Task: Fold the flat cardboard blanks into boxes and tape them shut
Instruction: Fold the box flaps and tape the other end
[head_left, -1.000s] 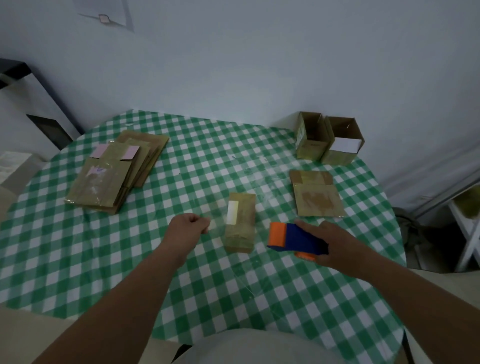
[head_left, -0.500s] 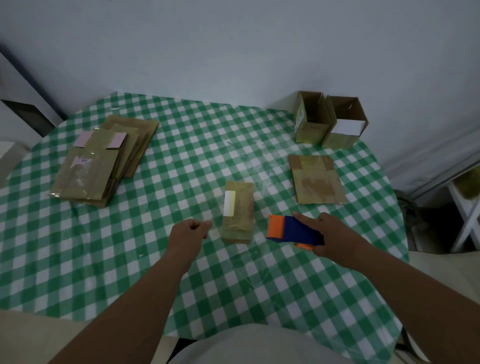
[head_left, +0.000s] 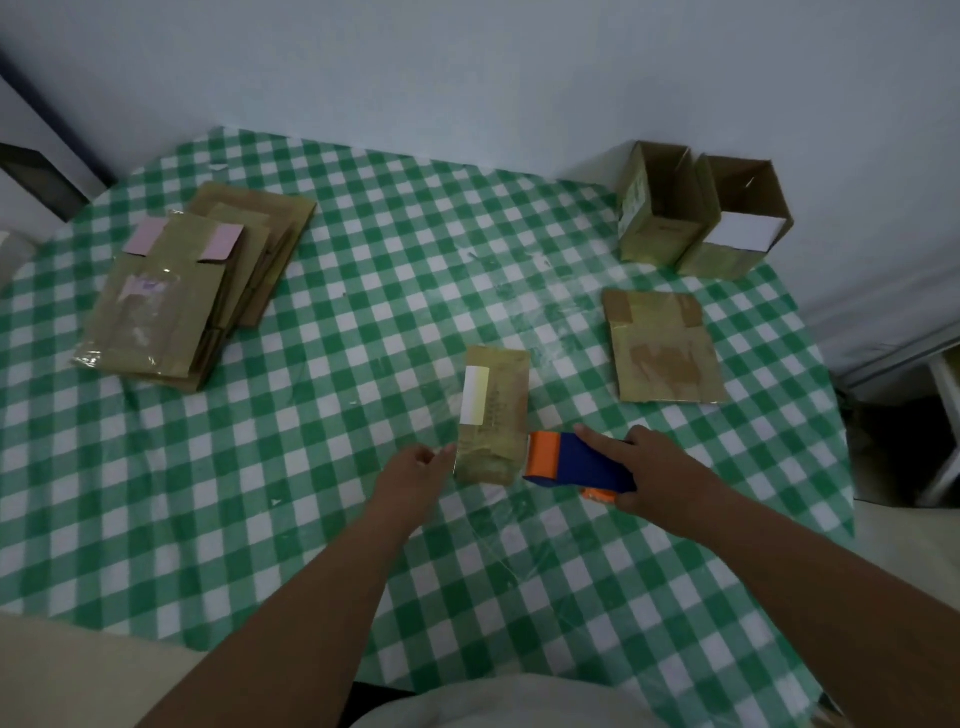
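Box (head_left: 492, 415): folded, lying mid-table on green checked cloth (head_left: 363, 322), white label on top.
Left hand (head_left: 413, 475): fingers pinched together at box's near left corner; whether on clear tape, cannot tell.
Right hand (head_left: 657, 470): wrapped round blue and orange tape dispenser (head_left: 574, 461), index finger along its top, just right of box.
Flat blanks (head_left: 192, 291): stacked far left.
Single blank (head_left: 665, 348): right of box.
Open boxes (head_left: 701, 215): two, upright, far right.

Bare forearms, no sleeves; pale grey-white garment (head_left: 498, 704) at torso
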